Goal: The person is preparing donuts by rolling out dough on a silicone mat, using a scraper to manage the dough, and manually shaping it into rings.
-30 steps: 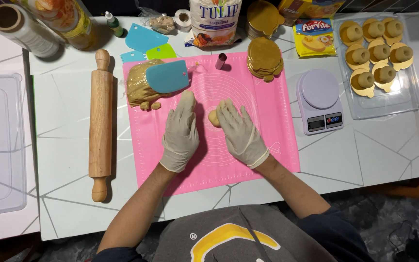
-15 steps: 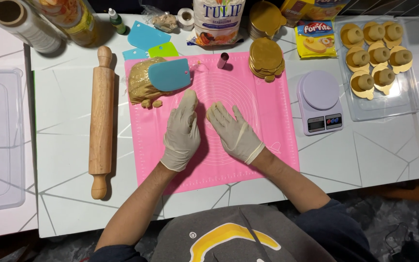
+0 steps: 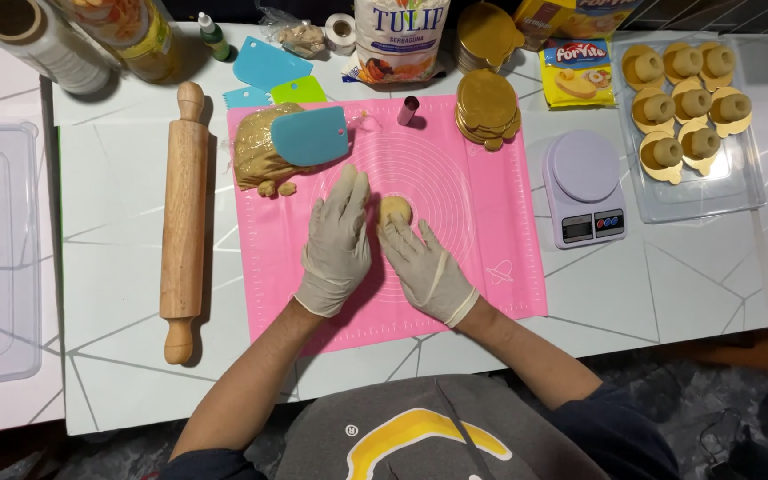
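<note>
Shifted up the pink silicone mat (image 3: 491,240), a small tan dough ball (image 3: 395,210) is being rolled between flat, open gloved left hand (image 3: 338,244) and right hand (image 3: 426,267); even pressure is needed next.

The lower and right parts of the pink mat (image 3: 491,267) lie bare, giving open passage beside the right hand (image 3: 428,271), while the left hand (image 3: 338,242) and a small dough ball (image 3: 395,210) occupy the centre. Toward the far edge, access is obstructed by the wrapped dough lump (image 3: 255,156) under a blue scraper (image 3: 310,135), a small metal cutter (image 3: 408,110) and a stack of gold discs (image 3: 486,107). A rolling pin (image 3: 183,222) bounds the left side and a kitchen scale (image 3: 585,187) the right, each with a strip of bare table (image 3: 117,267) alongside.
</note>
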